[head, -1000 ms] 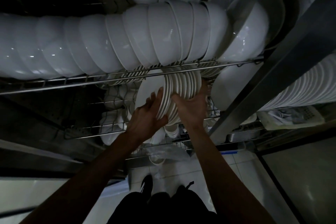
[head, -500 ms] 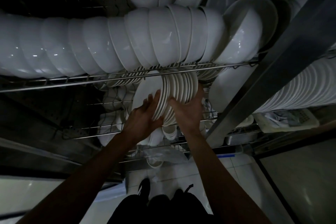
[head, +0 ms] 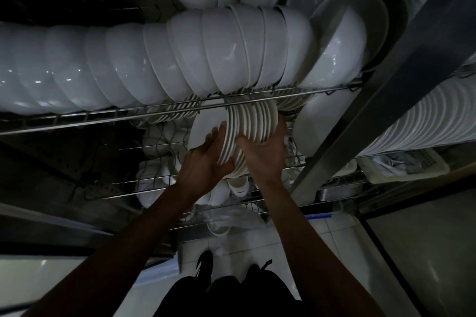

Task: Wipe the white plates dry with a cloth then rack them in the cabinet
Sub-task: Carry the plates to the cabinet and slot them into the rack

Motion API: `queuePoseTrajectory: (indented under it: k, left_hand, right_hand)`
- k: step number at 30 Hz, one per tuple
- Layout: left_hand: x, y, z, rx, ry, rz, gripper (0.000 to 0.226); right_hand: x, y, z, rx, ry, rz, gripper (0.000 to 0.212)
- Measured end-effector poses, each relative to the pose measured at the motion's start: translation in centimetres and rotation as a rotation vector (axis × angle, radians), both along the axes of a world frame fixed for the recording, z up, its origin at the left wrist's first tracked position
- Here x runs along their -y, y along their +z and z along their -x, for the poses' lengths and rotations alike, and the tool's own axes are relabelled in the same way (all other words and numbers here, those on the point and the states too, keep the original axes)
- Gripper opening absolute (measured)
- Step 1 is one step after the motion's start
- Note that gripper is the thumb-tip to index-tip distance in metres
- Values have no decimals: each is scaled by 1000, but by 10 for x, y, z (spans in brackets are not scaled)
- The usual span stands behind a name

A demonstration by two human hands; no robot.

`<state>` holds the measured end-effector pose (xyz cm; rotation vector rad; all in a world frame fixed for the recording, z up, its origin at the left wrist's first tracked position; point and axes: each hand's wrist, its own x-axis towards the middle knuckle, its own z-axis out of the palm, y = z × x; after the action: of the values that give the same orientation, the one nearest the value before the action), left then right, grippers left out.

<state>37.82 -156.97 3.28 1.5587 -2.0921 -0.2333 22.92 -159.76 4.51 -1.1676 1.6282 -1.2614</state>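
Head view: stack of white plates held at cabinet rack

Item 1: stack of white plates, on edge, centre of frame, just below the wire shelf rail.
Item 2: left hand, fingers straight and together, pressed flat against the stack's left face.
Item 3: right hand, fingers spread, cupping the stack's right side and lower rims.
Item 4: row of white bowls, nested on their sides, spanning the upper frame on the shelf above.
Item 5: second plate row, right edge, behind the cabinet's metal post.
Item 6: small cups, lower rack, beneath the hands.
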Motion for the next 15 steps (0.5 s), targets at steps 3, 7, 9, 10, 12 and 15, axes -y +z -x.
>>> queuePoseTrajectory:
  k: [3,7,9,10,12,15]
  left_hand:
    - [1,-3,-1,11,7,4,87]
    - [2,0,4,24,6,30,84]
    - [4,1,7,71,-11,30,83]
    - [5,2,7,82,-22,26,82]
    - [7,4,8,89,-37,34,82]
    - [9,1,13,130,-37,70,86]
  right_hand:
    - [0,-1,1,-4,6,8,109]
    - [3,-2,5,3,4,27,108]
    - [3,-2,8,6,-11,27,105]
    - [4,-3,9,10,-19,27,104]
    - [6,-2,11,16,-17,24,103]
    - [8,-3,14,51,-7,18,105]
